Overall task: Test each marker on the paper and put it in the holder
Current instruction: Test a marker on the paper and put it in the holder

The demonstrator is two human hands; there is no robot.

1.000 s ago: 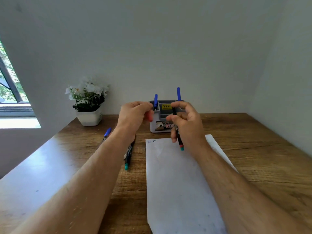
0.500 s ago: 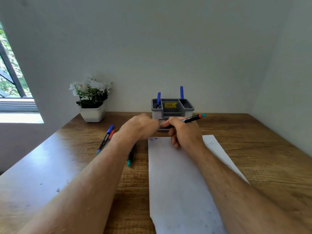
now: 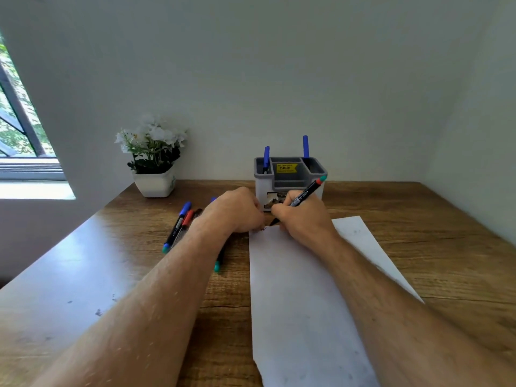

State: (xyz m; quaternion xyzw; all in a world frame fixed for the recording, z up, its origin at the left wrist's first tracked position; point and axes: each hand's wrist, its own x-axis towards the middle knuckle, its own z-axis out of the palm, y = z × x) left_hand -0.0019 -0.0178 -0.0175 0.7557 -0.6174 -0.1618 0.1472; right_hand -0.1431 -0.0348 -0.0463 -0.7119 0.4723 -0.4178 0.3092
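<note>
Marker (image 3: 303, 194) sits pinched in the right hand (image 3: 303, 219), tip down on the paper (image 3: 301, 289), tail slanting toward the holder (image 3: 290, 174) behind. Left hand (image 3: 237, 212) is curled; what it holds is hidden.

Plain pale wall (image 3: 251, 65) fills the upper two thirds of the frame, meeting a side wall (image 3: 480, 135) at right. Window (image 3: 16, 127) at far left, dark frame bars, green foliage outside; bright sill (image 3: 33, 189) below it. Wooden desk (image 3: 418, 224) spans the lower frame, daylight glare on its left part. White potted flowers (image 3: 153, 160) at centre left, against the wall.
</note>
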